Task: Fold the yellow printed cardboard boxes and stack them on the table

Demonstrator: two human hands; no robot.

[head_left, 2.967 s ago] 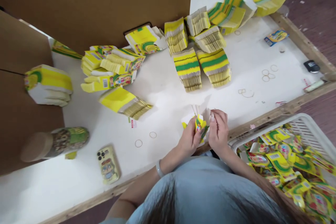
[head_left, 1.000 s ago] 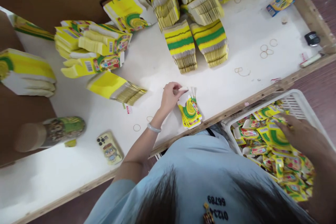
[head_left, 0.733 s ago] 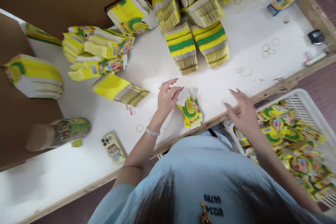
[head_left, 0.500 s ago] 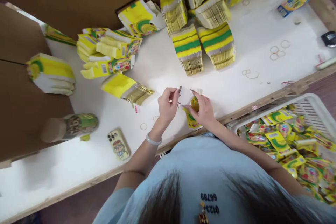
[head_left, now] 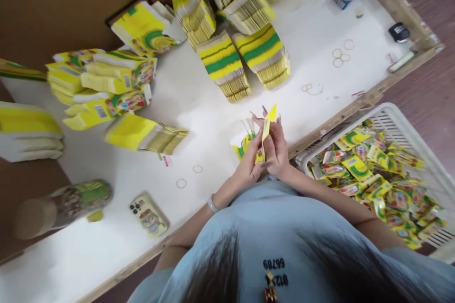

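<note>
A small yellow cardboard box (head_left: 267, 128), seen narrow side on, is held upright between my two hands close to my body. My left hand (head_left: 250, 160) grips it from the left with the fingers closed. From the other side my right hand (head_left: 277, 151) holds the same box, some dark-nailed fingers reaching past its far side. Another yellow and green carton (head_left: 242, 144) with a white flap lies on the table just beyond my left hand, partly hidden by it. What is inside the held box cannot be seen.
Bundles of flat cartons (head_left: 222, 64) stand across the white table. Folded boxes (head_left: 106, 80) lie at the left, near a jar (head_left: 83, 201) and a phone (head_left: 149, 215). Rubber bands (head_left: 341, 57) are scattered about. A white basket (head_left: 386, 110) at the right holds many small boxes.
My hands have come together and now hold a yellow box upright between them; before, they were apart near a white piece. The view has shifted, so the table things appear further left.
</note>
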